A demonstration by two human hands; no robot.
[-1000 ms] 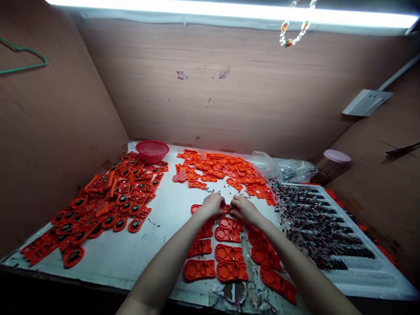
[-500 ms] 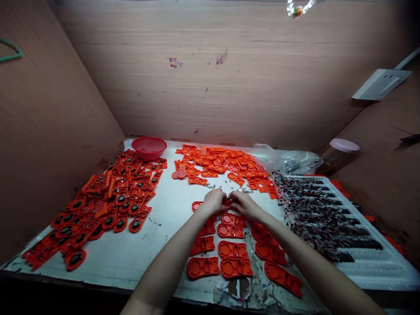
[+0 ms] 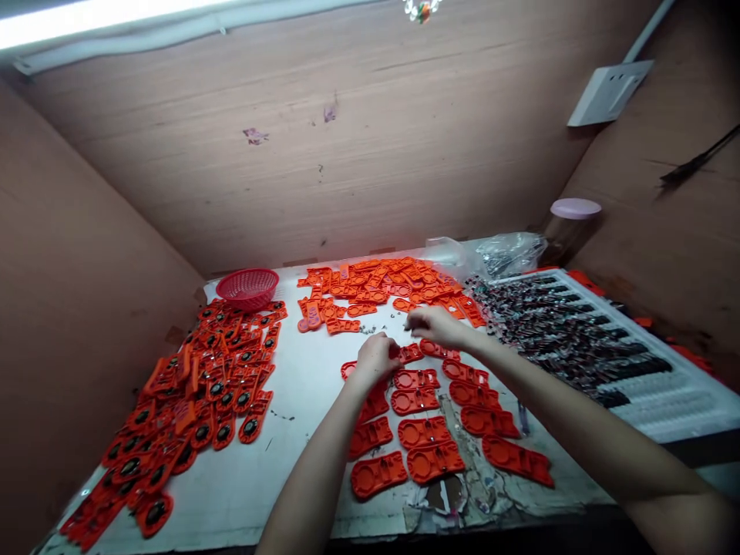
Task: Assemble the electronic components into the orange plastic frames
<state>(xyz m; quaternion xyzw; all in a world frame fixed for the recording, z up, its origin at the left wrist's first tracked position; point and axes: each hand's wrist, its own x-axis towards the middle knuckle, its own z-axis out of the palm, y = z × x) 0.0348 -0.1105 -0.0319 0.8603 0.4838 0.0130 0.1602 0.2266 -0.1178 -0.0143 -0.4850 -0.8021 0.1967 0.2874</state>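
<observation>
My left hand (image 3: 378, 357) is closed over the upper part of the laid-out orange plastic casings. Its fingertips are at the left end of an orange casing (image 3: 412, 354); what they pinch, if anything, is hidden. Farther back and to the right, my right hand (image 3: 435, 325) reaches down to the table with fingers bent together, by the small metal pieces (image 3: 370, 330) scattered there. Anything in its fingertips is too small to make out. Below the hands, casings such as this one (image 3: 435, 461) lie hollow side up in rough columns.
A heap of orange casings with black round parts (image 3: 216, 388) covers the left side, beside a red basket (image 3: 247, 290). More orange casings (image 3: 375, 281) lie at the back. On the right, a white tray (image 3: 694, 401) holds dark wired parts, near a lidded jar (image 3: 572, 220).
My right hand has left the left hand and moved back to the small metal pieces. My left hand stays by the casings. The camera view has tilted and shifted.
</observation>
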